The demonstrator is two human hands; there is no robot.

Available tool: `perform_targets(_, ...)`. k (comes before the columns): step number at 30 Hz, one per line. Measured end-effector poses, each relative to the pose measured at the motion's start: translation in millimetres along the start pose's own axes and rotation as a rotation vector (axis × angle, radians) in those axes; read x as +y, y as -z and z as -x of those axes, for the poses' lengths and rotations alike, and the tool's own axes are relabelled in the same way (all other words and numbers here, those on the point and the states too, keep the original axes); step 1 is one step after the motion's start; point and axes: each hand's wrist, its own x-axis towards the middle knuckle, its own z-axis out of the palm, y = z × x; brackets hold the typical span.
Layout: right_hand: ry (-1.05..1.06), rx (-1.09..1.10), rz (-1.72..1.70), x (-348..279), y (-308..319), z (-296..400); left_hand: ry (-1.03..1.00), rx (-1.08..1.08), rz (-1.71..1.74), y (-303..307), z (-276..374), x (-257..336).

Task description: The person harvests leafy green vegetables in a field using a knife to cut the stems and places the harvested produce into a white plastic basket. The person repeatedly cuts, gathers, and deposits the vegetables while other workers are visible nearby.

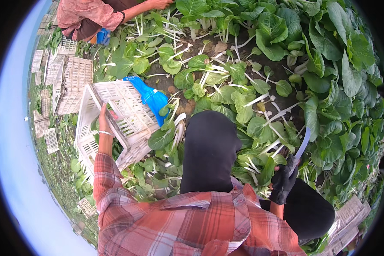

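My bare left hand (104, 119) grips the rim of a white slatted plastic crate (131, 108), which is tilted; some green leaves show inside it. A blue plastic bag or cloth (154, 100) lies against the crate's right side. In a black glove, my right hand (285, 176) is closed around the handle of a knife with a curved blade (303, 143), the tip pointing up and away from me. Leafy greens with white stems (256, 128) lie loose on the soil between my hands, and a small bunch (176, 131) rests right of the crate.
Standing leafy greens (334, 105) fill the right side. Another person (89, 16) crouches at the upper left, an arm reaching into the plants. Stacked crates (73, 83) stand to the left, and more crates (348, 220) are at the lower right.
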Motion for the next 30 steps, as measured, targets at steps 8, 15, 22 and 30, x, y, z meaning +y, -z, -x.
perform_targets(8,0.006,-0.058,-0.165,-5,3,-10,-0.073,-0.286,0.040,-165,16,38)
perform_targets(15,0.132,0.098,-0.115,-42,48,9,0.045,-0.457,0.049,-227,-39,27)
perform_targets(22,1.054,0.300,-0.350,-168,228,89,-1.055,-0.419,0.019,-193,129,93)
perform_targets(30,0.528,0.794,-0.126,-20,372,49,-1.317,-1.068,-0.277,-349,423,9)
